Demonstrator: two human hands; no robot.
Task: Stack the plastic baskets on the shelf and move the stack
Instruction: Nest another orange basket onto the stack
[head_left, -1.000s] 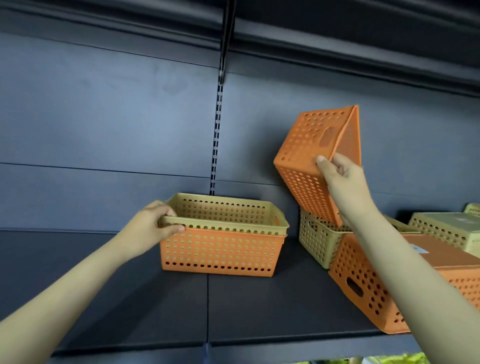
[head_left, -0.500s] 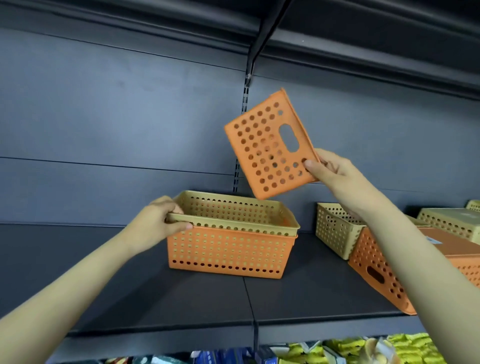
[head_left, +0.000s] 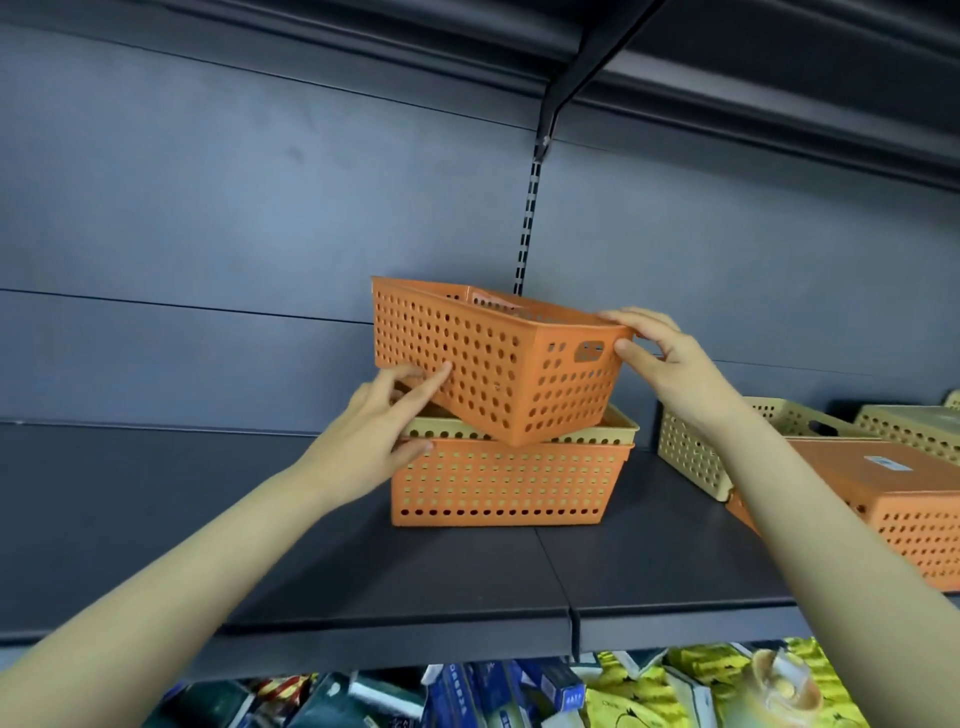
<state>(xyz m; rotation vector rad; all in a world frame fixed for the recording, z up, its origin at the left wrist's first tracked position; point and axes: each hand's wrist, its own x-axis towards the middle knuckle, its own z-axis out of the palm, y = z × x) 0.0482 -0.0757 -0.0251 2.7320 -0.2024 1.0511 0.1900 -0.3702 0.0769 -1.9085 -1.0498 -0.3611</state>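
Down comes the orange basket (head_left: 493, 358): half a second ago it hung edge-on in the air at the right hand, and now it sits open side up, tilted, its lower corner dipping into the yellow basket (head_left: 621, 428) at the middle of the view. That yellow basket is nested in the bottom orange basket (head_left: 498, 483), which stands flat on the dark shelf (head_left: 363, 566).

Right hand (head_left: 670, 358), at about 3 o'clock from the tilted basket, pinches its rim corner just beside the handle slot, thumb on the outer wall, fingers over the top edge. Left hand (head_left: 374, 431) has left the yellow rim and sits at 8 o'clock from the tilted basket, fingers spread and pressed against its perforated side wall, thumb lying along the rim of the stack below.

Over at 3 o'clock on the shelf, well apart from the stack, stand another yellow basket (head_left: 696, 457) and an upturned orange one (head_left: 893, 504), touching each other. Packaged goods (head_left: 519, 691) show below at 6 o'clock.
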